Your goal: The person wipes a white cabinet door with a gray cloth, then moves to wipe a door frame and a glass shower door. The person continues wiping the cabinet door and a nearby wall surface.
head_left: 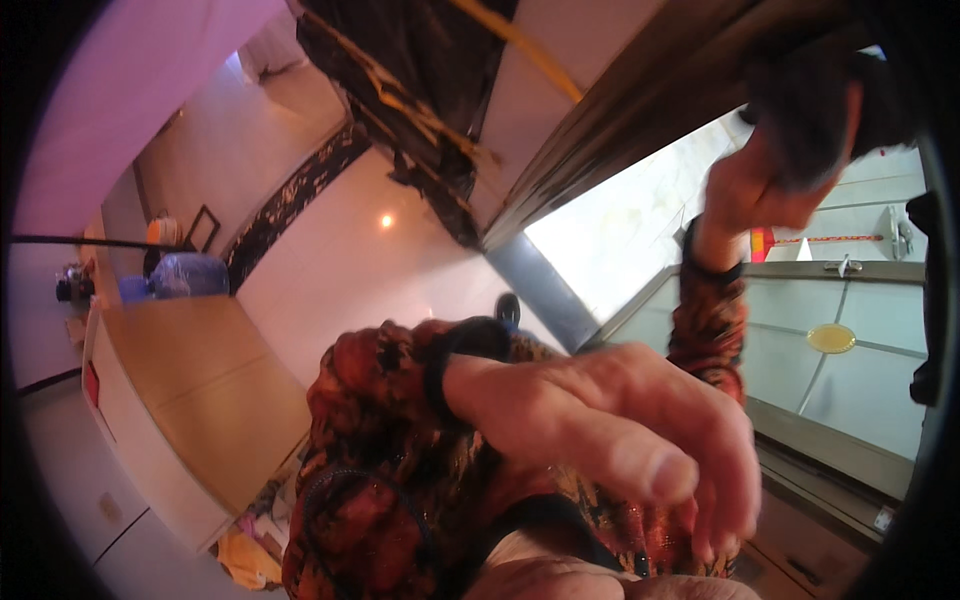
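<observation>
Gripping dark, blurred cloth [805,115], the right hand [765,190] could lose it should that hold slacken, the left hand [615,420] (loosely curled, apparently empty) being well apart.

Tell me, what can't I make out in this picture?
All in the head view:
Left hand: its own back hides the palm and anything under it.
Right hand: blur and the dark cloth hide how its fingers meet that cloth.
Black object, far right: cut off by the dark rim.
Small dark item, far left: too small to identify.
</observation>
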A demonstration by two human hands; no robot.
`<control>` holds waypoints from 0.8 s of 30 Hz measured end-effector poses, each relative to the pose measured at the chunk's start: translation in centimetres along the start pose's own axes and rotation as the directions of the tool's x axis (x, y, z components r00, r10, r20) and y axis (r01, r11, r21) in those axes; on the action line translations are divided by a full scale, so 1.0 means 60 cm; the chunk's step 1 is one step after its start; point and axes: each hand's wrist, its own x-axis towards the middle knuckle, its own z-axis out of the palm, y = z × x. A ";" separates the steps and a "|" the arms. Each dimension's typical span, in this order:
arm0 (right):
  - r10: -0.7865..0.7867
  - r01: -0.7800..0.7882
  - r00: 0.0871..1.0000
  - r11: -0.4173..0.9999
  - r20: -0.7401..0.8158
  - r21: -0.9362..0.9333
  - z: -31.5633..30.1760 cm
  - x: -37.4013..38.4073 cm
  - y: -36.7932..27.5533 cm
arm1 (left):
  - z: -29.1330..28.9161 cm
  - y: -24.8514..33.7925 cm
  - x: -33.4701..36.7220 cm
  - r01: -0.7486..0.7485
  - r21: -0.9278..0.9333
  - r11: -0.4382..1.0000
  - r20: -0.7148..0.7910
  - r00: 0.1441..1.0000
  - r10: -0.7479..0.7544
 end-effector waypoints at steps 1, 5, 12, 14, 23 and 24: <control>-0.104 0.130 0.984 0.974 0.142 -0.184 -0.012 0.035 0.011 | 0.013 -0.001 0.000 0.028 -0.120 0.992 -0.016 0.999 -0.030; -0.349 0.532 0.823 0.749 0.448 -0.395 -0.022 0.079 0.019 | 0.021 -0.003 -0.004 -0.042 -0.268 0.963 0.063 0.996 0.061; -0.081 0.148 0.949 0.968 0.304 -0.204 0.010 -0.092 -0.032 | -0.010 -0.019 -0.003 0.101 -0.422 0.901 0.262 0.965 0.014; -0.109 0.174 0.930 0.972 0.350 -0.160 0.015 -0.130 -0.045 | -0.019 -0.015 -0.008 0.220 -0.360 0.907 0.313 0.944 -0.105; 0.095 -0.106 0.987 0.991 -0.128 -0.081 -0.002 -0.045 -0.044 | 0.035 -0.046 0.008 -0.125 -0.622 0.773 -0.128 0.990 0.058; 0.057 -0.067 0.993 0.994 -0.105 -0.091 0.013 -0.038 -0.041 | 0.028 -0.069 0.026 -0.268 -0.466 0.843 -0.106 0.963 0.247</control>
